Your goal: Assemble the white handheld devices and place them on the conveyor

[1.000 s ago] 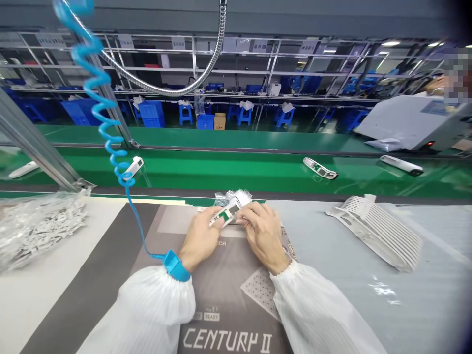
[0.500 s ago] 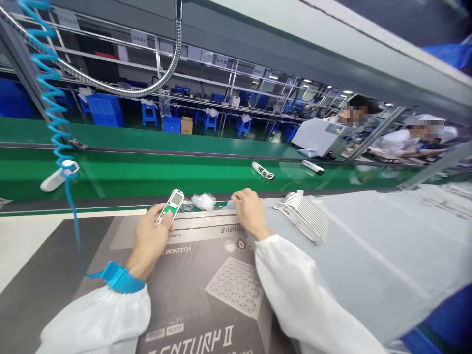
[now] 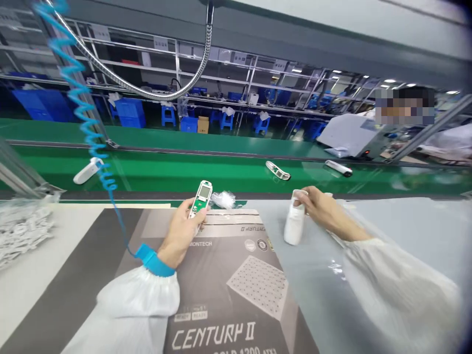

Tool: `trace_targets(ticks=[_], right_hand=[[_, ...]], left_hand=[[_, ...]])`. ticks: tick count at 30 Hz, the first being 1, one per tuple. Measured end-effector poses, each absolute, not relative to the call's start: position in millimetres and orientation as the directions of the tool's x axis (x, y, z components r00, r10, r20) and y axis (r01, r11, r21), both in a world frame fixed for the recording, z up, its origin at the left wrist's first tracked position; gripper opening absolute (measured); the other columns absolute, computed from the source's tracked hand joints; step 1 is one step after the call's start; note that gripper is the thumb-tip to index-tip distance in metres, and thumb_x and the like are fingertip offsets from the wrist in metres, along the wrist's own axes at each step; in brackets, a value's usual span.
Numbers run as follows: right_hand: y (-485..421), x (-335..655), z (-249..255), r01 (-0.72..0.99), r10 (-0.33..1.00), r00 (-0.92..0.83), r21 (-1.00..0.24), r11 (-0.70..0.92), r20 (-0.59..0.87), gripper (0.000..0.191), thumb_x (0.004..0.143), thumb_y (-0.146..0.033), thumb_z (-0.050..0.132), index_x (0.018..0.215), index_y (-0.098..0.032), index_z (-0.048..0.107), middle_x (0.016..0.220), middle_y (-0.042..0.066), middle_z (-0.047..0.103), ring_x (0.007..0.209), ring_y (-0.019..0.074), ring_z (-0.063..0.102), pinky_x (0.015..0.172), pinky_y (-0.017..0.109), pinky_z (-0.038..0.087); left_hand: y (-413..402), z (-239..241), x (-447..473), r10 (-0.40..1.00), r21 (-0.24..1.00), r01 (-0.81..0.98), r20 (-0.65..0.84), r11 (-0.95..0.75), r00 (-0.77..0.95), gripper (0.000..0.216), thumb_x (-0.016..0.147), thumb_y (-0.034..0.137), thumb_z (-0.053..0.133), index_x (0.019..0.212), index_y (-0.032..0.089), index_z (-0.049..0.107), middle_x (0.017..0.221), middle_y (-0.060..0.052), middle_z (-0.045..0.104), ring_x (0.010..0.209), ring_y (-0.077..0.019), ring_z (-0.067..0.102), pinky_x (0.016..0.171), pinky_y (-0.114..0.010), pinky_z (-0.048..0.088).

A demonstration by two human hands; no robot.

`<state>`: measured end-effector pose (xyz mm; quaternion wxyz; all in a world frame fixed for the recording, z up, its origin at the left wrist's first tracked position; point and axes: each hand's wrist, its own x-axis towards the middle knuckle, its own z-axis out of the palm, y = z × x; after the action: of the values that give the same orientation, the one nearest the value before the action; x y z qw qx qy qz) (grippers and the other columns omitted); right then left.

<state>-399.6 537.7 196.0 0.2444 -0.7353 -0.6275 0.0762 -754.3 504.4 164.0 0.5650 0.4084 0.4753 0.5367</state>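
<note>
1 left hand holds 1 green-boarded casing at lower middle of the frame, and 1 right hand holds 1 white casing right of it. 3 white casings lie along the green conveyor belt above them. 1 blue coiled cord hangs at upper left, and 1 co-worker shows at upper right.

1. A passage runs between the left hand and the right hand, above a flat black-and-grey printed cardboard box.
2. A crumpled clear plastic bag lies at that passage's far end.
3. An upright white plastic housing stands under the right hand, blocking its direct path leftward.
4. A coiled blue plastic cord drops to the left wrist, crossing the way leftward.
5. A pale grey mat gives room right of the right hand.
6. Beyond, on a glossy green conveyor belt, white plastic parts lie well apart, with passable gaps between them.
</note>
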Motion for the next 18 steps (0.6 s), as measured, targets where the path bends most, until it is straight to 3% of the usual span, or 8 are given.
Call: trace_targets(ticks=[2, 4, 6, 8, 11, 15, 18], right_hand=[[535, -435, 198, 0.686, 0.977, 0.19, -0.725, -0.064, 0.093, 0.022, 0.095, -0.038, 0.055, 0.1, -0.018, 0.064, 0.079, 0.004, 0.068, 0.061, 0.0159, 0.056, 0.064, 0.031, 0.043], [532, -476, 195, 0.356, 0.993, 0.12, -0.933, -0.06, -0.018, 0.025, 0.085, -0.038, 0.07, 0.1, -0.018, 0.066, 0.077, 0.002, 0.067, 0.061, 0.0149, 0.056, 0.061, 0.03, 0.046], [529, -517, 187, 0.035, 0.992, -0.081, -0.995, -0.093, -0.096, 0.034, 0.074, -0.036, 0.081, 0.1, -0.017, 0.069, 0.078, 0.003, 0.067, 0.066, 0.015, 0.059, 0.065, 0.03, 0.049], [526, -549, 177, -0.157, 0.967, -0.243, -0.981, -0.114, -0.073, 0.039, 0.069, -0.038, 0.086, 0.099, -0.017, 0.071, 0.08, 0.002, 0.066, 0.069, 0.0133, 0.059, 0.071, 0.031, 0.051], [523, -574, 160, -0.244, 0.963, -0.27, -0.968, -0.06, 0.008, 0.041, 0.068, -0.047, 0.086, 0.095, -0.018, 0.073, 0.079, 0.0, 0.064, 0.069, 0.0114, 0.056, 0.074, 0.029, 0.049], [521, -577, 144, -0.204, 0.966, -0.255, -0.979, -0.013, 0.041, 0.045, 0.07, -0.055, 0.083, 0.093, -0.018, 0.072, 0.078, 0.0, 0.064, 0.069, 0.012, 0.052, 0.07, 0.027, 0.044], [521, -574, 138, -0.218, 0.959, -0.285, -0.974, -0.067, -0.002, 0.047, 0.07, -0.054, 0.084, 0.098, -0.018, 0.072, 0.082, 0.001, 0.065, 0.071, 0.0124, 0.054, 0.075, 0.028, 0.045]], left_hand=[[506, 161, -753, 0.996, 0.976, -0.202, -0.089, 0.085, -0.009, 0.058, 0.071, 0.041, 0.076, 0.12, 0.015, 0.056, 0.105, -0.01, 0.071, 0.063, -0.0098, 0.056, 0.058, -0.024, 0.047], [507, 156, -754, 0.999, 0.995, -0.093, -0.044, 0.043, -0.012, 0.055, 0.083, 0.048, 0.065, 0.126, 0.016, 0.055, 0.107, -0.01, 0.071, 0.066, -0.0114, 0.057, 0.061, -0.026, 0.048], [507, 152, -755, 0.998, 0.997, 0.048, 0.059, -0.059, -0.012, 0.049, 0.091, 0.051, 0.055, 0.129, 0.019, 0.058, 0.111, -0.009, 0.071, 0.077, -0.0152, 0.062, 0.071, -0.029, 0.05], [507, 148, -756, 0.983, 0.963, 0.196, 0.181, -0.183, 0.028, 0.041, 0.092, 0.044, 0.056, 0.126, 0.022, 0.063, 0.12, -0.007, 0.069, 0.099, -0.0195, 0.063, 0.088, -0.032, 0.049], [503, 147, -757, 0.955, 0.888, 0.352, 0.283, -0.295, 0.086, 0.034, 0.087, 0.031, 0.065, 0.12, 0.024, 0.067, 0.125, -0.005, 0.067, 0.116, -0.0223, 0.058, 0.102, -0.035, 0.043], [500, 149, -753, 0.941, 0.882, 0.326, 0.323, -0.339, 0.104, 0.023, 0.088, 0.027, 0.064, 0.11, 0.022, 0.07, 0.121, -0.006, 0.068, 0.115, -0.021, 0.06, 0.102, -0.034, 0.045], [500, 150, -751, 0.948, 0.893, 0.321, 0.299, -0.317, 0.104, 0.028, 0.091, 0.031, 0.06, 0.116, 0.02, 0.066, 0.12, -0.007, 0.068, 0.112, -0.0215, 0.062, 0.1, -0.036, 0.047]])
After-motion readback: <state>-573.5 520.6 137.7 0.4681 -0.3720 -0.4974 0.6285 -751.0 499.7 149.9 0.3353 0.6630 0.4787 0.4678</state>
